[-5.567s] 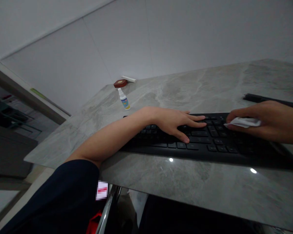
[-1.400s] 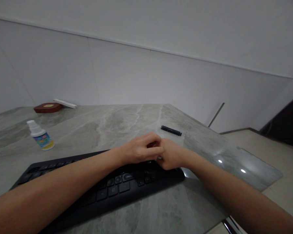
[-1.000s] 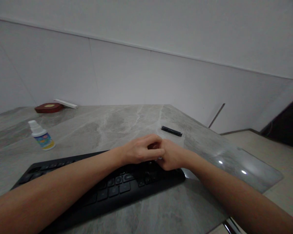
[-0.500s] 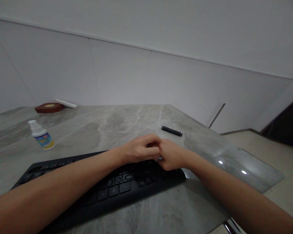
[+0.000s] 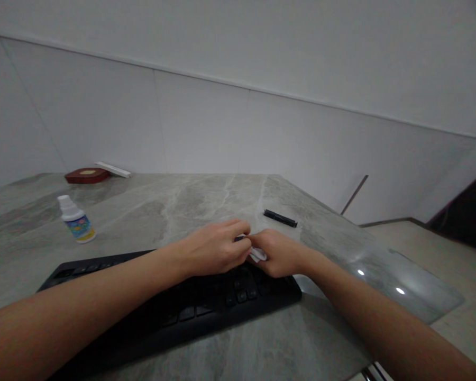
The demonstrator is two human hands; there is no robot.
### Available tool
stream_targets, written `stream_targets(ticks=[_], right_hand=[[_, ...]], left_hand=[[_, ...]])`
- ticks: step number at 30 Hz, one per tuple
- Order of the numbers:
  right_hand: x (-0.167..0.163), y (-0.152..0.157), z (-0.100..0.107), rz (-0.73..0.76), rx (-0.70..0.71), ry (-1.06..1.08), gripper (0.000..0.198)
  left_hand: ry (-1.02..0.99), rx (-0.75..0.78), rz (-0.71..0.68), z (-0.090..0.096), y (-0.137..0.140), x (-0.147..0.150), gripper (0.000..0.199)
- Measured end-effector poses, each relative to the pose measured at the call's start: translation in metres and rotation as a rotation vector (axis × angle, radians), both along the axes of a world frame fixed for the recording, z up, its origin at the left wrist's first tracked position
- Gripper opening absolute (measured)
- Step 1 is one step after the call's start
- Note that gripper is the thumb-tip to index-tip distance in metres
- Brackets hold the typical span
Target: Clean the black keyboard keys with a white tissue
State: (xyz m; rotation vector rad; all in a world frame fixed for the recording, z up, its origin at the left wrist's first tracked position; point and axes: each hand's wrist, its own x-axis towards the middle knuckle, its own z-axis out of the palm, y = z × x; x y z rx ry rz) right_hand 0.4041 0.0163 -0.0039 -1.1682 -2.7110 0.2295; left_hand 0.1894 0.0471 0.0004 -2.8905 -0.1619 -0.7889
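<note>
White tissue was in R hand's grip, just right of L hand's curled fingers (couldn't tell if holding anything), above blk kbd's right end; kbd's long axis ran lower-left to upper-right.

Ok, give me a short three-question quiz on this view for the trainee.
1. True or false: the right hand holds the crumpled white wad.
2. Which lies beneath that hand and the left hand: (A) black rectangular keyboard, (B) flat dark-red box, (C) flat white bar?
3. Fill in: on the grey marbled table, the white spray bottle with a blue-and-yellow label stands to the ___ of the slim black bar.

Key: 1 true; 2 A; 3 left.
</note>
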Motion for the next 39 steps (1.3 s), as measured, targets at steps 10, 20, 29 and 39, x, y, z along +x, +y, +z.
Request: stream_targets(ticks=[10,20,29,39], right_hand=[[0.008,-0.003,0.007,0.02,-0.114,0.125,0.013],[0.01,-0.003,0.01,-0.002,-0.085,0.17,0.013],[0.01,-0.005,0.016,-0.084,-0.061,0.092,0.014],[0.009,-0.006,0.015,-0.035,-0.098,0.146,0.017]], left_hand=[[-0.029,-0.176,0.039,-0.016,-0.012,-0.031,0.032],[0.292,-0.289,0.024,-0.011,-0.014,-0.032,0.054],[0.272,-0.287,-0.02,-0.012,-0.013,-0.032,0.046],[0.07,-0.288,-0.085,-0.014,-0.014,-0.03,0.013]])
